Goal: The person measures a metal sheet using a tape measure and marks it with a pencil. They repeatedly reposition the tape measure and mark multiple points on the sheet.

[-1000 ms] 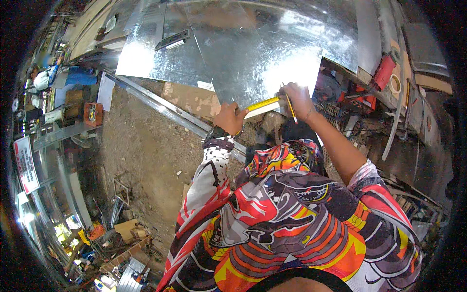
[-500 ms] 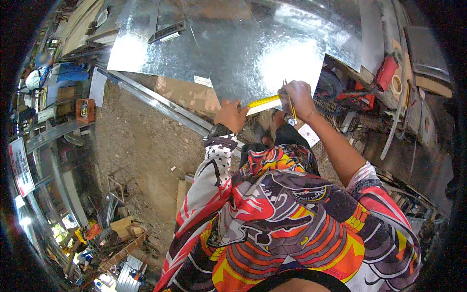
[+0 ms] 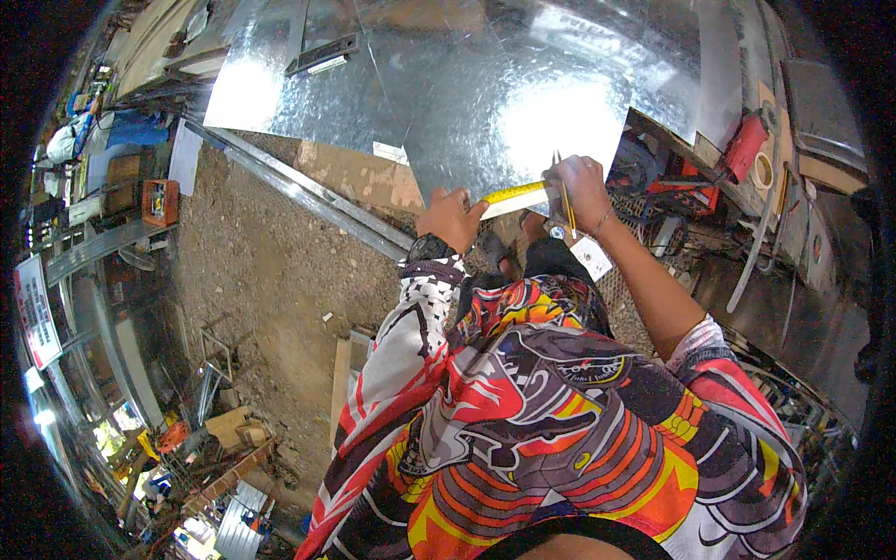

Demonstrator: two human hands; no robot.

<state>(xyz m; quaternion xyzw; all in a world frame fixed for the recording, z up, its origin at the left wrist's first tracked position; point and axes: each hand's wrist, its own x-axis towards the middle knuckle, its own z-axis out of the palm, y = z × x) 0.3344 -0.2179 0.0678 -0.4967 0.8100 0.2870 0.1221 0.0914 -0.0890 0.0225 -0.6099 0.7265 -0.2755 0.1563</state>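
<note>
Glossy silver sheet metal (image 3: 439, 112) | flat yellow measuring-tape blade (image 3: 516, 194) along its near edge | your left fingers (image 3: 458, 200) clasp its left end | your right fingers (image 3: 564, 172), at the other, grasp a slim yellowish pencil (image 3: 568, 211)

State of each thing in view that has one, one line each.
Left hand: closed on the tape measure's left end
Right hand: at the tape's right end, holding the pencil
Tape measure: blade extended between the hands
Pencil: held, slanted
Sheet metal: lying flat
Dark tool: lying on the sheet
Red tool: set down; on or off can't be told
</note>
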